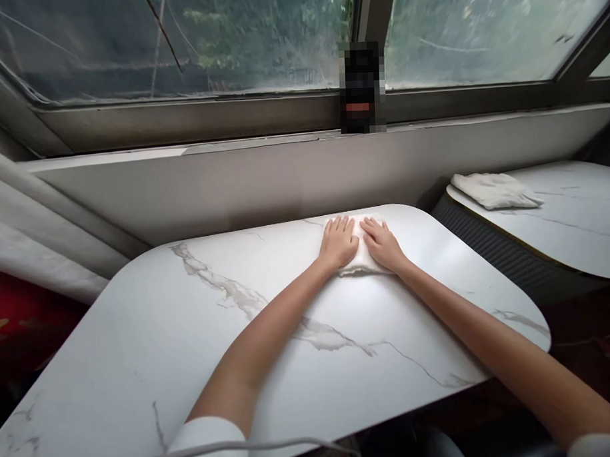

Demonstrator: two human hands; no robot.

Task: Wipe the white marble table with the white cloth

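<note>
A folded white cloth (362,261) lies flat near the far edge of the marble-patterned table (189,352). My left hand (338,243) rests palm down on the cloth's left side, its fingers stretched out and pointing away from me. On the right side of the same cloth lies my right hand (381,243), also flat, with its fingers extended. Between the two hands a strip of the cloth shows; the parts under the palms are hidden.
Another folded cloth (496,190) sits on a second marbled table (584,212) at the right. A wall and windowsill (232,151) run behind, bearing a pixelated dark object (361,86). A curtain (39,224) hangs left. A grey cable (213,450) crosses the near edge.
</note>
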